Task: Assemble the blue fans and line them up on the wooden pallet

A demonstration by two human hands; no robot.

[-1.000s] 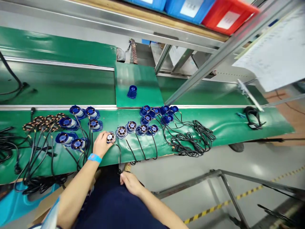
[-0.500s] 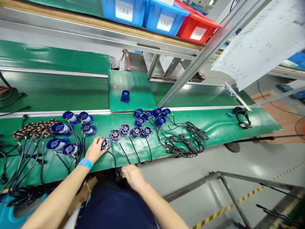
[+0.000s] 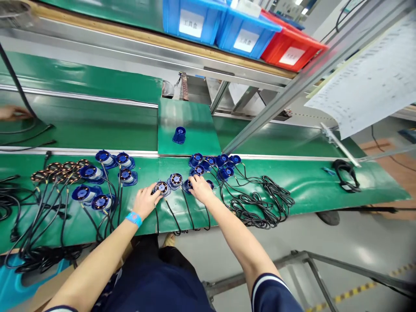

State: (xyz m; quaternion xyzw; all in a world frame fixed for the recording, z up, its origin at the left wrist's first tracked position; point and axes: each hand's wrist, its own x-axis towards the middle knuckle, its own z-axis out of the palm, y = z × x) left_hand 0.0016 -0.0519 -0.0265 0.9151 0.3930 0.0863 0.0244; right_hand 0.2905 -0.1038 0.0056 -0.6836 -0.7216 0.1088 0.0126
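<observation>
My left hand (image 3: 147,200) curls at the left end of a short row of blue motors with copper windings, its fingertips at the rim of one motor (image 3: 162,188). Whether another motor sits under the palm is hidden. My right hand (image 3: 200,189) reaches over the row, its fingers closed on another blue motor (image 3: 187,185) that they partly cover. Between my hands stands a further motor (image 3: 176,180). Black cables (image 3: 186,208) run from the row toward the green bench's near edge. A cluster of blue motors (image 3: 222,160) stands behind and right of my right hand.
More blue motors (image 3: 92,173) and copper-wound rings (image 3: 61,169) lie on the left with cables. Coiled black cables (image 3: 260,199) lie to the right. A single blue housing (image 3: 179,135) stands on the raised green board (image 3: 204,125). Another person's hand (image 3: 14,113) shows at far left.
My right hand has risen from below the bench edge onto the row of motors. My left hand has shifted slightly right along it. Another person's hand has appeared at far left.
</observation>
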